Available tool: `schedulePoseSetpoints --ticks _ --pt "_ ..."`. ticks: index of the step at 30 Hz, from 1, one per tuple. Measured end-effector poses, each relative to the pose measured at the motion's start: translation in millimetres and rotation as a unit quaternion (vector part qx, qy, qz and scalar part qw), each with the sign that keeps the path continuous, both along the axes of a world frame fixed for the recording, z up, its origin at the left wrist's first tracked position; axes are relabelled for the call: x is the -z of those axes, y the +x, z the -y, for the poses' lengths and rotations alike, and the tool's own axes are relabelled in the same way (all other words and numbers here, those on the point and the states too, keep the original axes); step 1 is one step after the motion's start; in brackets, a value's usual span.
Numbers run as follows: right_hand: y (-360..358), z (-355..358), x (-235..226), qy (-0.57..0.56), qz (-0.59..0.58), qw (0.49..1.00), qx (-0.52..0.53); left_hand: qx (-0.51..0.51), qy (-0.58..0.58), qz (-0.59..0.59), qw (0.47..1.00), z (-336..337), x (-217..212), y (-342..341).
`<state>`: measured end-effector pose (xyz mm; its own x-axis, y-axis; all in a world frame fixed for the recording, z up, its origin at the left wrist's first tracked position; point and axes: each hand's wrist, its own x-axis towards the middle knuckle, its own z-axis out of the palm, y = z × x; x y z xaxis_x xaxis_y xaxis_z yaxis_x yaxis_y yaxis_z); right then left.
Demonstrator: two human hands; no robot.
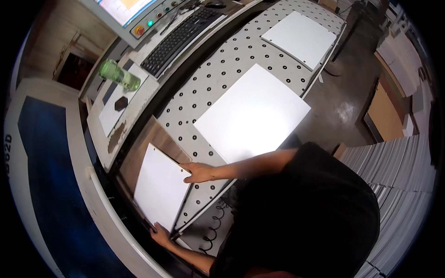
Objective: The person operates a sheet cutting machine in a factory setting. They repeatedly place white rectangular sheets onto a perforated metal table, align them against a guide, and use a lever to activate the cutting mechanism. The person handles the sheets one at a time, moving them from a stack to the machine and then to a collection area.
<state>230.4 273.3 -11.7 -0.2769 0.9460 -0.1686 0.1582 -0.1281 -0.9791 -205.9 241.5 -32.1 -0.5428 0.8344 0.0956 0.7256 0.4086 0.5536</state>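
While right grip [200, 172] holds panel [162, 187], dark lettering [8, 147]

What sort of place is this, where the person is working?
Probably a workshop that processes boards, judging by the studded table, the coloured control buttons and the big stacks of pale boards.

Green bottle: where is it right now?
In the head view, the green bottle is at upper left, on the pale ledge, left of the black keyboard, near a small dark block.
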Motion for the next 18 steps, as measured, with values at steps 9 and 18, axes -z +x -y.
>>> schedulePoseSetpoints --ticks 9,18 --pt "125.3 59.6 -17.7 -0.052 -0.353 0.924 0.136 0.042 -0.046 0.364 0.929 0.7 -6.7 139.8" --pt "271.4 146.8 -9.2 -0.082 -0.393 0.839 0.368 0.224 -0.016 0.603 0.766 22.1 -30.8 534.7"
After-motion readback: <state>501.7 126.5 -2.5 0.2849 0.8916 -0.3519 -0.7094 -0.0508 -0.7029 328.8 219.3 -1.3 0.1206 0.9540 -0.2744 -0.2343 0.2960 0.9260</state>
